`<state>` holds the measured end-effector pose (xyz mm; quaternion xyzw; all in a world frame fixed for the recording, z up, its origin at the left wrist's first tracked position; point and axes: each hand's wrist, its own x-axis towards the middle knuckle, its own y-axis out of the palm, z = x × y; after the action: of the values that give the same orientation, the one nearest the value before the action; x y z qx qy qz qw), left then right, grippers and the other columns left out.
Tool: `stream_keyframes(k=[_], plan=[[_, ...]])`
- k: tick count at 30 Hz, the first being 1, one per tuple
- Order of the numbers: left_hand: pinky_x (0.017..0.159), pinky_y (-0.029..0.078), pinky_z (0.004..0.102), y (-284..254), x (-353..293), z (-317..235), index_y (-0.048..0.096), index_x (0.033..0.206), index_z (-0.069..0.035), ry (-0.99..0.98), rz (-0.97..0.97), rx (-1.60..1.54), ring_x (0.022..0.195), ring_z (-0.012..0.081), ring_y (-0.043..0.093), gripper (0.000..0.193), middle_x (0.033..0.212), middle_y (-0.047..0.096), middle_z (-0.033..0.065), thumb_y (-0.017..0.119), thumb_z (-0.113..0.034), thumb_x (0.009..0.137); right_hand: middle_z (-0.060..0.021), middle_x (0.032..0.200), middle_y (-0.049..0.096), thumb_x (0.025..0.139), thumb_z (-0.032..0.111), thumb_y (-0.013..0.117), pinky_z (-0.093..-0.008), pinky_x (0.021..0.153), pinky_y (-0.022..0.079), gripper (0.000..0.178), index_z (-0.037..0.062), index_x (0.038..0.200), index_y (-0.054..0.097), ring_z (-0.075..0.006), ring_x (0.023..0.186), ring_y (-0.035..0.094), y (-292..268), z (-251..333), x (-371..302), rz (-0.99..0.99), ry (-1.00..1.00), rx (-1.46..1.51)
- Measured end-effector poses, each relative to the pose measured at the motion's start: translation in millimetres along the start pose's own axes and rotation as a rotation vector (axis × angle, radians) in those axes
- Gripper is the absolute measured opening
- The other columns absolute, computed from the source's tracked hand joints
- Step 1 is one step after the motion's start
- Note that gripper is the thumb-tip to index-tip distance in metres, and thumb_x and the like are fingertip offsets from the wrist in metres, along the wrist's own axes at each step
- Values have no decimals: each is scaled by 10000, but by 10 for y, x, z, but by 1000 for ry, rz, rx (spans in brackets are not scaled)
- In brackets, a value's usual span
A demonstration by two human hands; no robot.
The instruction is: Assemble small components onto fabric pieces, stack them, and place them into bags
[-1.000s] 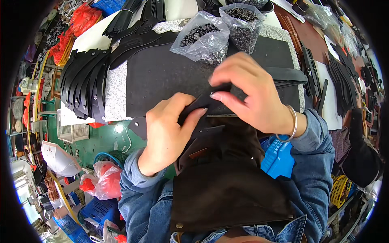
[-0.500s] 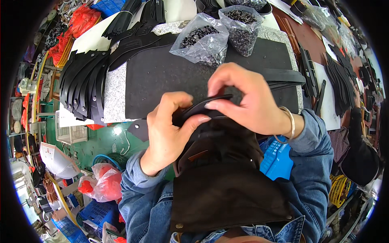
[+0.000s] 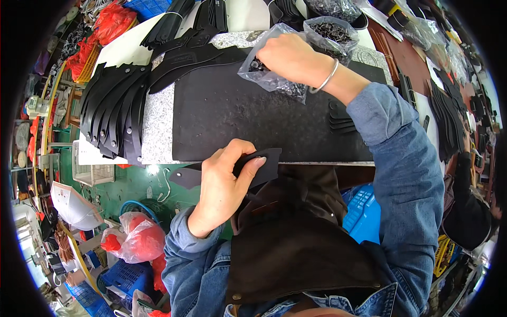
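My left hand (image 3: 223, 177) pinches a black leather strap piece (image 3: 271, 165) in front of the table edge, thumb on top. The strap's other end (image 3: 185, 178), with a small metal stud in it, sticks out left of the hand. My right hand (image 3: 289, 57) reaches into the clear plastic bag (image 3: 293, 91) of small dark metal fasteners. Its fingers are bunched and point down; the tips are hidden, so anything pinched there does not show.
A black mat (image 3: 227, 116) covers much of the speckled slab (image 3: 158, 124). Studded black straps (image 3: 113, 108) are fanned out at left. Another fastener bag (image 3: 332, 34) stands behind my right wrist. Black strips (image 3: 342, 119) lie near my right sleeve. A blue plastic basket (image 3: 363, 211) is below the table.
My right hand has let go of the strap and moved up and away into the fastener bag. My left hand still holds the strap, now lying flatter.
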<state>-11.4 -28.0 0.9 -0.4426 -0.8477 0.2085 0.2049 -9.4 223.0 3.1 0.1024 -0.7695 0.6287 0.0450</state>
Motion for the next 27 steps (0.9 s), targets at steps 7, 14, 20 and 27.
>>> stream_keyframes(k=[7, 14, 20, 27], plan=[[592, 457, 314, 10, 39, 9, 559, 818, 0, 105, -48, -20, 639, 248, 581, 150, 756, 578, 119, 676, 10, 725, -88, 805, 594, 710, 87, 580, -353, 662, 495, 73, 51, 770, 599, -259, 805, 602, 61, -84, -89, -175, 47, 20], [566, 445, 329, 42, 27, -1, 571, 793, -18, 225, -99, 25, 636, 259, 563, 188, 735, 564, 95, 710, -2, 667, -128, 712, 574, 664, 80, 581, -371, 588, 483, 58, 34, 699, 589, -276, 695, 597, -296, 324, -745, 503, -78, 233], [560, 440, 336, 122, -13, -34, 571, 787, -21, 224, -52, 29, 625, 268, 556, 195, 721, 559, 95, 715, -6, 657, -167, 703, 612, 600, 110, 608, -382, 549, 501, 93, 25, 616, 641, -298, 677, 625, -131, 587, -939, 48, -26, 110], [569, 446, 333, 111, -103, -49, 571, 774, -20, 205, -79, 19, 631, 264, 562, 183, 715, 564, 96, 708, 10, 657, -85, 715, 526, 597, 135, 613, -304, 525, 405, 134, 16, 647, 649, -225, 717, 502, -27, 966, -1115, 146, 30, -160]])
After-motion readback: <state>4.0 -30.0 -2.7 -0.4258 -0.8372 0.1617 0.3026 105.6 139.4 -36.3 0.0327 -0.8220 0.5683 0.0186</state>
